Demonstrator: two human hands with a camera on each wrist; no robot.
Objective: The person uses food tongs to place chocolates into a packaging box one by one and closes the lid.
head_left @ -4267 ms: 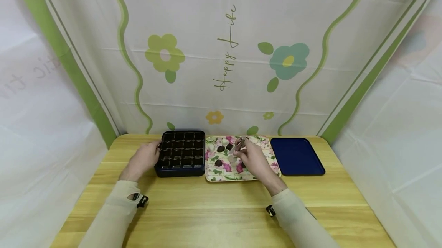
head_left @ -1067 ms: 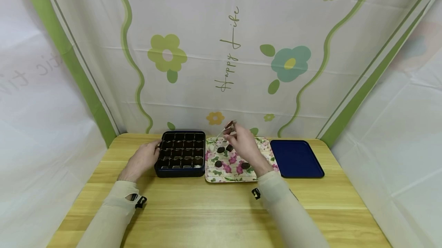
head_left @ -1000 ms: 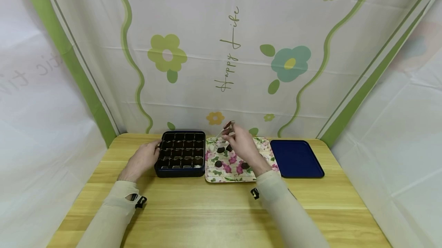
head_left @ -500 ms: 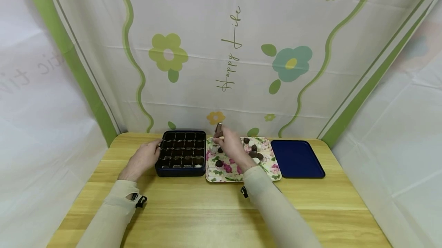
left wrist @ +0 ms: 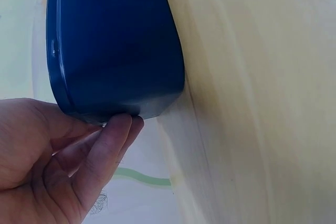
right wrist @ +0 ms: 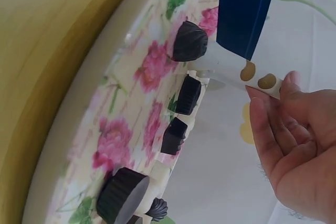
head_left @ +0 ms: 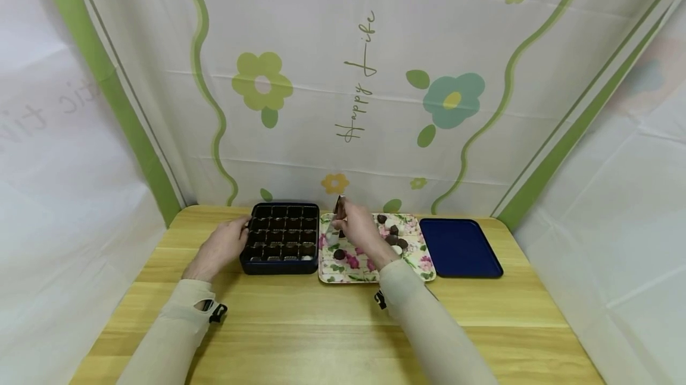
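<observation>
We are finding the left hand [head_left: 221, 246] resting against the left side of the dark blue compartment box [head_left: 281, 238], fingers curling round its edge in the left wrist view, near the desk's [head_left: 321, 325] far edge. The right hand [head_left: 358, 231] is hovering over the floral tray's [head_left: 343, 272] far left corner, pinching a small dark chocolate [head_left: 339, 205]. More chocolates [head_left: 393, 237] are lying on the tray. A blue lid [head_left: 460, 246] is lying just beside the tray, toward the desk's right edge.
</observation>
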